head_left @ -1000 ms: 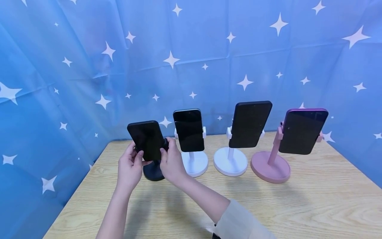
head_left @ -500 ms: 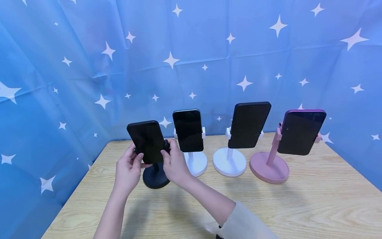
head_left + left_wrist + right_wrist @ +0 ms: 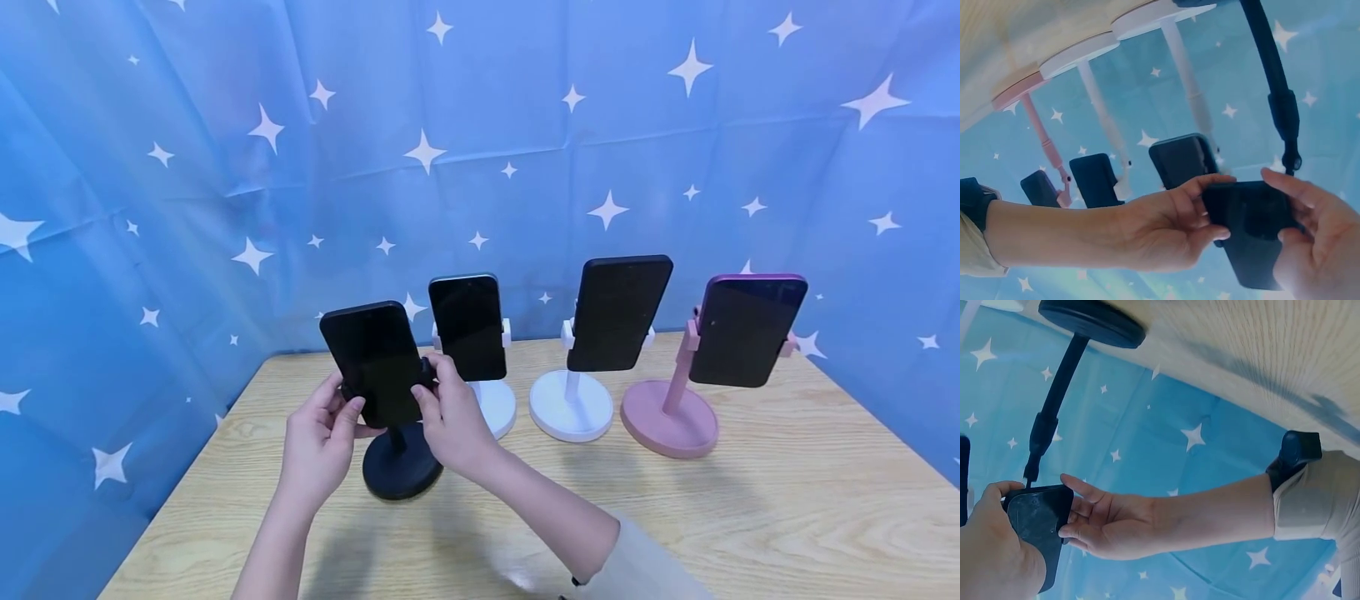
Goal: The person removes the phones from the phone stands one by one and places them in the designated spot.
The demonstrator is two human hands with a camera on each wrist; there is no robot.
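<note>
A black smartphone sits tilted in the clamp of a black phone stand, whose round base is on or close to the table. My left hand grips the clamp and phone at the lower left edge, thumb in front and fingers partly hidden behind. On the opposite edge, my right hand pinches the black clamp arm between thumb and fingers. The left wrist view shows both hands about the phone, with the stand's pole meeting it. In the right wrist view the stand's base appears at the top.
To the right stand two white phone stands and a pink phone stand, each bearing a dark phone. The nearest white stand is partly behind my right hand. A blue star-printed curtain hangs behind the wooden table.
The black stand's base has come nearer to me and slightly right, showing more of itself. Its phone has shifted a little right and down, with both hands still holding on.
</note>
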